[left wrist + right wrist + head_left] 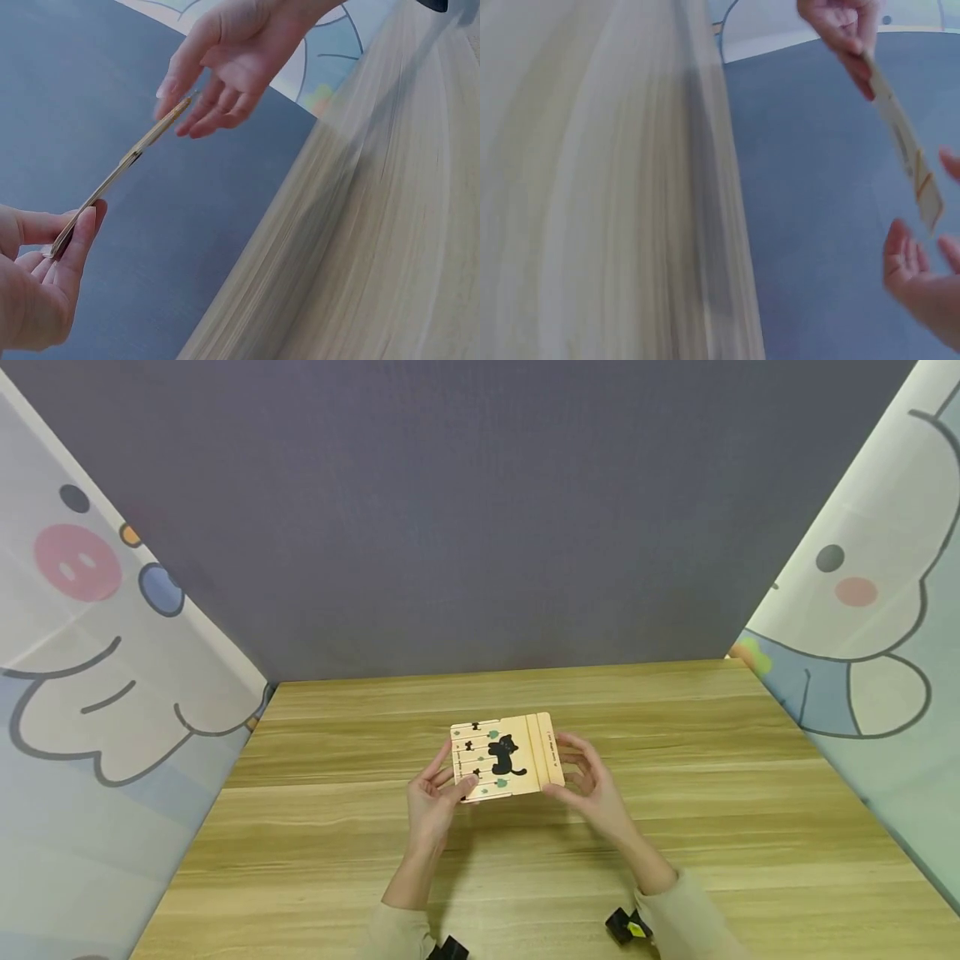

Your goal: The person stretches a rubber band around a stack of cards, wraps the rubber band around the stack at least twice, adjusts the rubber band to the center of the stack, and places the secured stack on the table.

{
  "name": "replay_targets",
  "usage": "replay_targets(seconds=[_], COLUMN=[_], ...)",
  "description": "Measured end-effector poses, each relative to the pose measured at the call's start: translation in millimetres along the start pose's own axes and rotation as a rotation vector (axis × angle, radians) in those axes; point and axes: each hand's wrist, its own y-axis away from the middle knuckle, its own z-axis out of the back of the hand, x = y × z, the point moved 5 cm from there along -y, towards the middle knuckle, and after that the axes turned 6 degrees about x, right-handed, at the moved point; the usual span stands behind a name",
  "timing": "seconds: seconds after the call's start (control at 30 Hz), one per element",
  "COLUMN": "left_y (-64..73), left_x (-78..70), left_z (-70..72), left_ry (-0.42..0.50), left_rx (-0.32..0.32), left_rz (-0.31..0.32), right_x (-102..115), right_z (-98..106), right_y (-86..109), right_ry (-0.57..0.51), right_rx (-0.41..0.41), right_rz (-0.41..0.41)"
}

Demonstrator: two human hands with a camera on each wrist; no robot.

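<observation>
A thin, flat cream booklet printed with a black cat, green leaves and small bows is held up above the wooden table. Its right part has a folded strip with lines across it. My left hand pinches the left end, thumb on the printed face and fingers behind. Seen edge-on in the left wrist view, the booklet looks thin and layered. Around its other end, my right hand holds thumb and fingers spread. In the right wrist view, that hand appears apart from the booklet's end.
The wooden table spreads under both hands. A dark grey panel rises behind it, with cartoon-printed curtains at either side. Black wrist devices sit by the sleeves.
</observation>
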Motion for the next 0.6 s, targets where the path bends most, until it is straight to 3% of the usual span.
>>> replay_targets(seconds=[0.13, 0.23, 0.33, 0.47, 0.6], left_y=[-1.1, -1.9, -2.8, -4.1, -4.8], left_x=[1.3, 1.2, 0.9, 0.9, 0.8], left_z=[-0.5, -1.2, -2.0, -2.6, -3.0], left_ry=[-0.003, -0.001, 0.005, 0.002, -0.005], left_rx=[-0.003, -0.007, -0.009, -0.014, -0.018], left_rz=[0.004, 0.011, 0.012, 0.015, 0.020], right_x=[-1.5, -6.8, -29.3, -68.7, -67.4], right_z=[2.1, 3.6, 9.0, 17.1, 12.0], right_y=[4.5, 8.1, 13.9, 22.3, 23.8], right_ry=[-0.025, -0.017, -0.055, -0.148, -0.188], right_rx=[-0.084, -0.131, -0.136, -0.136, -0.176], right_rz=[-0.158, -0.225, -0.229, -0.299, -0.453])
